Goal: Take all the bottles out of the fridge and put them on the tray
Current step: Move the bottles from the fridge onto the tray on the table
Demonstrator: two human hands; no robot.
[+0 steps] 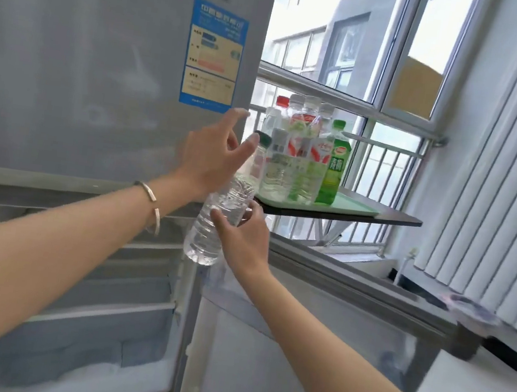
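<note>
Two hands meet before an open fridge [85, 74]: the right hand [242, 236] grips a tilted clear bottle [203, 241] around its middle, the left hand [213, 153] spreads open by its cap [263, 138]. Several more bottles [298, 155] stand crowded on the left half of a green tray [354, 208] beyond.

you stand in an office-like room, by the look of it: silver fridge [102, 76] at ten o'clock, railed window [337, 35] at one, vertical blinds [501, 162] at three.
</note>
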